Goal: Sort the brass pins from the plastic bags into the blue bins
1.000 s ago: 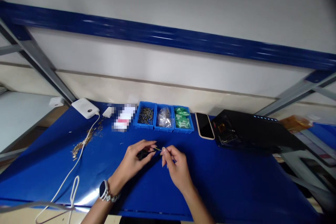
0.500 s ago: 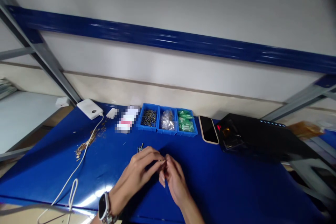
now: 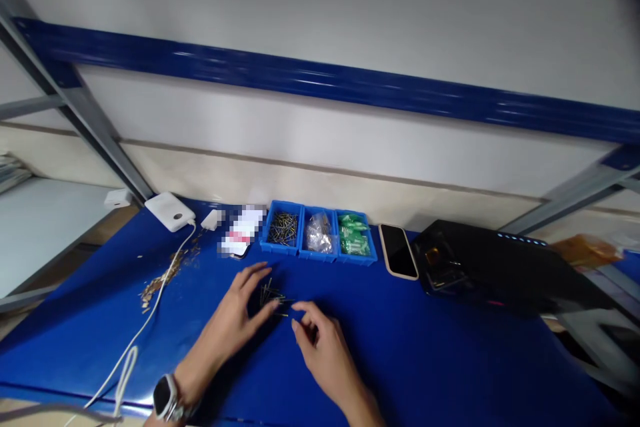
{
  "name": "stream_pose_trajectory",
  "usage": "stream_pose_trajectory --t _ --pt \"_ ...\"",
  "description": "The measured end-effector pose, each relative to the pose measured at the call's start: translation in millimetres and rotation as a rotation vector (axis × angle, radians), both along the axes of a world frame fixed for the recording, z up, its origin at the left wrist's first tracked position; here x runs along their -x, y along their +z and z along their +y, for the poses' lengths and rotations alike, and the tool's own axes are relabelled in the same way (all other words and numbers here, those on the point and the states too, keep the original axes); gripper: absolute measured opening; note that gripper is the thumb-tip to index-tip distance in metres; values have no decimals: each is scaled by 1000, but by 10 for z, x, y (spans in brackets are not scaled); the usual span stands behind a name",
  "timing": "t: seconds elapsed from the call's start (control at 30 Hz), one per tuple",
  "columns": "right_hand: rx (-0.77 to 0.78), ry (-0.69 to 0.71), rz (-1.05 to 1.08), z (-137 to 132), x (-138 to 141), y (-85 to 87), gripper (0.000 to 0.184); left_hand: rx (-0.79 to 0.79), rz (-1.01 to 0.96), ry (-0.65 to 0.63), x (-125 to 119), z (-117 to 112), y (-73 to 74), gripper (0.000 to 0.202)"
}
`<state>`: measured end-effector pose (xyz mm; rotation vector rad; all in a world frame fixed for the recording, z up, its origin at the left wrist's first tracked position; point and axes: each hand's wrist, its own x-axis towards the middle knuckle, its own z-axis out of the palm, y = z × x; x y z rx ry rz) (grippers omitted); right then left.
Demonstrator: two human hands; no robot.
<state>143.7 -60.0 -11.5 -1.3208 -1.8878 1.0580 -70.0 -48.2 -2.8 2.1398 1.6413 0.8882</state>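
A small pile of thin metal pins that look like nails or screws (image 3: 270, 295) lies loose on the blue tabletop (image 3: 430, 360). My left hand (image 3: 237, 313), with a watch (image 3: 165, 397) on its wrist, spreads its thumb and fingers around the pile's left side; I see nothing held in it. On the pile's right is my right hand (image 3: 323, 343), its thumb and index fingertips a little apart and the other fingers curled. One pin's end lies close to the right index fingertip; whether they touch is unclear.
Behind the hands stand three blue bins holding similar metal pins (image 3: 283, 228), clear bags (image 3: 319, 233) and green packets (image 3: 354, 237). A phone (image 3: 399, 251) and a black device (image 3: 490, 267) are to the right. Leftward lie a white power bank (image 3: 170, 211), its cable (image 3: 159, 300) and brown crumbs (image 3: 163, 283).
My hands were together at the fingertips and have moved apart. The left hand shifted left and opened around the pile, which shows more pins than before.
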Motion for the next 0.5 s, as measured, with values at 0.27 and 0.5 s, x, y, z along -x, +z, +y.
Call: stream_pose_trajectory --t 0.27,0.5 --pt "-186 241 -496 526 179 287 16 86 59 -118 -127 -146 -337 36" --pt "-127 287 -353 622 -98 325 10 -70 4 -106 -193 -84 -266 35"
